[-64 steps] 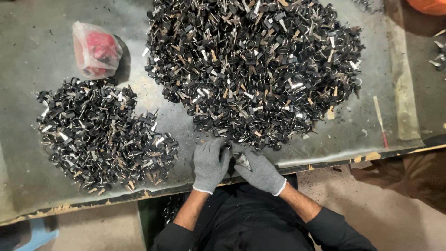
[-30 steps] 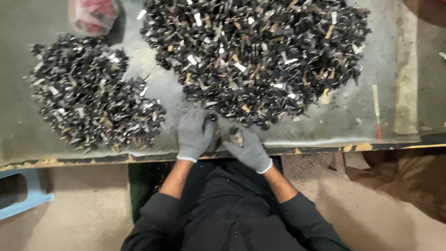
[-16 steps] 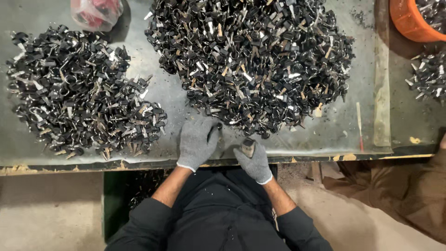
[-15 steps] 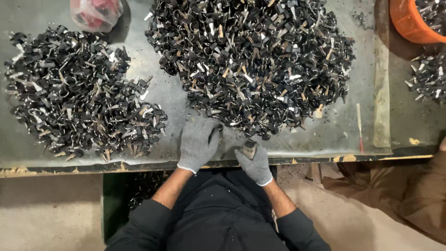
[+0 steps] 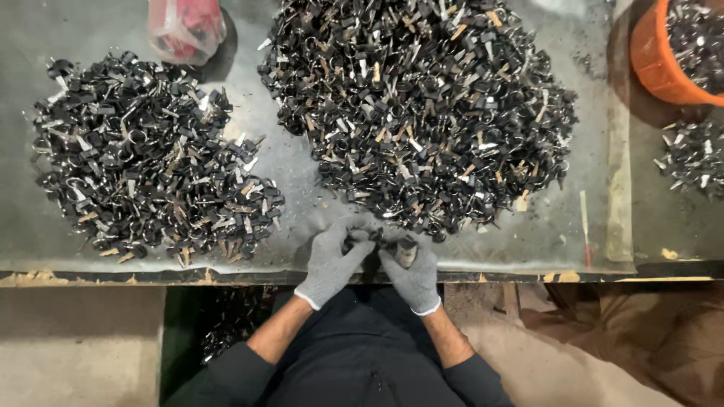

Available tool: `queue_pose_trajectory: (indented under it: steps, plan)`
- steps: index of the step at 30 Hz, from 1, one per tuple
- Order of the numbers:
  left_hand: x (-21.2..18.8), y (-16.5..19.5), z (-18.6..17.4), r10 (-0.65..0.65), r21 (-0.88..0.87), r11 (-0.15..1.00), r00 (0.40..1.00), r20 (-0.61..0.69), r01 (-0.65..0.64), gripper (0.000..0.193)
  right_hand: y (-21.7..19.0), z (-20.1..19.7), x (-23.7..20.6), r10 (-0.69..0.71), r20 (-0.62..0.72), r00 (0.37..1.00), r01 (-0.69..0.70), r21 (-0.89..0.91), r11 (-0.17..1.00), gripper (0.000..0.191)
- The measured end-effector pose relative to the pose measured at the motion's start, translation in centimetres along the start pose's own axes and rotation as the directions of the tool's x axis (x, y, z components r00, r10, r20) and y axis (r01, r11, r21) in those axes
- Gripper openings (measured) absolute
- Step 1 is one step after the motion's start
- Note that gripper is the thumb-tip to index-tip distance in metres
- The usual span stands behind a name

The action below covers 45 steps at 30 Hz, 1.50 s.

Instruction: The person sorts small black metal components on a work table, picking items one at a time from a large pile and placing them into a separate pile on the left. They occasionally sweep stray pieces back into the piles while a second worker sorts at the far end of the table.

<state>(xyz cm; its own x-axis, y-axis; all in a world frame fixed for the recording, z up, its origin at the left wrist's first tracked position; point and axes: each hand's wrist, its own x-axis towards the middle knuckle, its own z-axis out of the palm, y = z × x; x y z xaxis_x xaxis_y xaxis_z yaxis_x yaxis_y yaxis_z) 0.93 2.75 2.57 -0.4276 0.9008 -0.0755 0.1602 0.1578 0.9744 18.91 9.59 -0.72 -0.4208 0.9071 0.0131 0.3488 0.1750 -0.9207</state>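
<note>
Both my hands wear grey knit gloves and meet at the near edge of a grey metal table (image 5: 528, 241). My left hand (image 5: 332, 260) and my right hand (image 5: 411, 271) pinch a small dark metal part (image 5: 386, 245) between them. Just beyond my fingers lies a large heap of small black and silver metal parts (image 5: 422, 113). A second, flatter heap of the same parts (image 5: 143, 181) lies to the left of my hands.
A red plastic bag (image 5: 185, 30) sits at the back left. An orange tub (image 5: 671, 53) holding more parts stands at the far right, with a small scatter of parts (image 5: 690, 154) below it. A thin stick (image 5: 584, 226) lies near the right front edge.
My hands have come closer together over the small part at the table edge. The view has shifted, bringing the orange tub on the right into sight.
</note>
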Motion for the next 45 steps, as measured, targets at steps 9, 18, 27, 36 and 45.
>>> queue_pose_trajectory:
  steps: [9,18,27,36,45]
  plan:
    - [-1.6,0.4,1.3,-0.177,-0.234,0.948,0.969,0.174,0.216,0.027,0.0,-1.7,0.9,-0.117,0.111,0.987,0.121,-0.034,0.992,0.043]
    - [-0.7,-2.3,-0.3,0.409,0.652,0.64,0.899,0.157,-0.406,0.027,-3.8,-1.9,1.3,-0.149,0.093,0.985,0.172,-0.35,0.921,0.032]
    - [-0.8,-2.2,-0.3,0.424,0.67,0.611,0.889,0.172,-0.422,0.028,-3.9,-0.2,0.8,0.0,0.339,0.941,0.169,-0.471,0.866,0.033]
    - [-0.6,-3.4,0.2,0.437,0.684,0.561,0.869,0.233,-0.466,0.027,-4.2,1.7,2.3,0.177,0.401,0.899,0.212,-0.751,0.625,0.018]
    - [-0.7,-3.1,0.1,0.434,0.671,0.619,0.89,0.142,-0.409,0.029,-5.8,0.7,2.7,0.193,0.343,0.919,0.135,-0.736,0.663,0.023]
